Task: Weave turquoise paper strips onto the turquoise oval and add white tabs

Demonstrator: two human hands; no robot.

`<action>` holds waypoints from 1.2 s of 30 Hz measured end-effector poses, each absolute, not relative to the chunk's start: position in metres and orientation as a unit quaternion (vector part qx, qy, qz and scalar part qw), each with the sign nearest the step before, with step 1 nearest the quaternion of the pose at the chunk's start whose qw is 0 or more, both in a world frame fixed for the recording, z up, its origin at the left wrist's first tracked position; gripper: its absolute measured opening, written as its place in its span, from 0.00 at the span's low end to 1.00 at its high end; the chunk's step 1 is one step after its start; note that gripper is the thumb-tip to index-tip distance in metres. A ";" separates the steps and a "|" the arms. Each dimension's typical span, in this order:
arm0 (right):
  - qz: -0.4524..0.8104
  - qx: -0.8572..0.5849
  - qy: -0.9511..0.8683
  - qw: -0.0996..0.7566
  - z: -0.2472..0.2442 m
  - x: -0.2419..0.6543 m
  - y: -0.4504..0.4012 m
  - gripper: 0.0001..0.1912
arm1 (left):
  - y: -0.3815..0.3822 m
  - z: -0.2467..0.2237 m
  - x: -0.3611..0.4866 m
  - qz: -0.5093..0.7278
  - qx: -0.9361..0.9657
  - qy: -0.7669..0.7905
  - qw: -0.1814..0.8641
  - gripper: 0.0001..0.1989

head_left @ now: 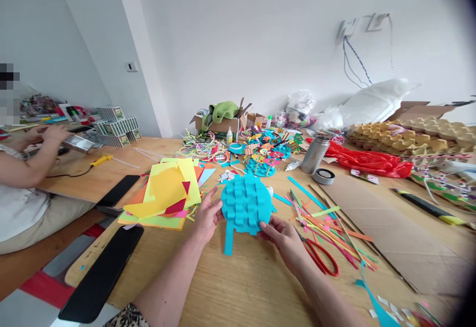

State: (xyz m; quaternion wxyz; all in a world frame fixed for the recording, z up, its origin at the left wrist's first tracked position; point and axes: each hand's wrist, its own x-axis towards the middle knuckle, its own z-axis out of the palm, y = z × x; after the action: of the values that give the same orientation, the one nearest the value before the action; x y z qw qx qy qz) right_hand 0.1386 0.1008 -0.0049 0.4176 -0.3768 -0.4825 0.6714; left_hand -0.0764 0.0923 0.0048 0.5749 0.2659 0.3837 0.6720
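Observation:
Between my two hands is a round blue paper disc (245, 203) with rows of raised, wavy paper strips across its face. One blue strip end (229, 240) hangs below its lower left edge. My left hand (208, 215) grips the disc's left edge, thumb in front. My right hand (282, 238) pinches the lower right edge. Fingertips behind the disc are hidden. Red-handled scissors (322, 257) lie beside my right hand, their blades partly covered. Past them are many thin coloured paper strips (330, 230).
Coloured paper sheets (167, 188) are stacked at left. A steel bottle (315, 154), a tape roll (323, 176), a cardboard sheet (386, 233) and a utility knife (431, 207) lie to the right. Paper crafts (267, 148) cover the back. A co-worker's hand (55, 134) shows at far left.

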 end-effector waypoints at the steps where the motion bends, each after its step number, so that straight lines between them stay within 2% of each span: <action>1: 0.671 -0.380 -0.481 0.418 -0.006 0.139 0.101 0.20 | 0.092 0.005 -0.076 0.673 0.267 0.383 0.575 0.42; 11: 0.660 -0.380 -0.487 0.428 -0.010 0.138 0.102 0.19 | 0.092 0.007 -0.075 0.669 0.263 0.387 0.577 0.43; 19: 0.721 -0.345 -0.441 0.409 -0.002 0.140 0.099 0.19 | 0.092 0.006 -0.076 0.675 0.258 0.389 0.572 0.42; 26: 0.686 -0.375 -0.468 0.413 -0.005 0.138 0.099 0.20 | 0.092 0.007 -0.075 0.676 0.258 0.387 0.572 0.40; 36: 0.684 -0.369 -0.446 0.444 -0.004 0.137 0.097 0.20 | 0.091 0.005 -0.075 0.671 0.267 0.386 0.575 0.43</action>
State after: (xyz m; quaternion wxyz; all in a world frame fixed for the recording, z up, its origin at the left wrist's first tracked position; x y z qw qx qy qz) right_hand 0.1368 0.0972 -0.0037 0.4444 -0.3686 -0.4459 0.6840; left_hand -0.0750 0.0913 0.0045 0.5747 0.2673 0.3855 0.6706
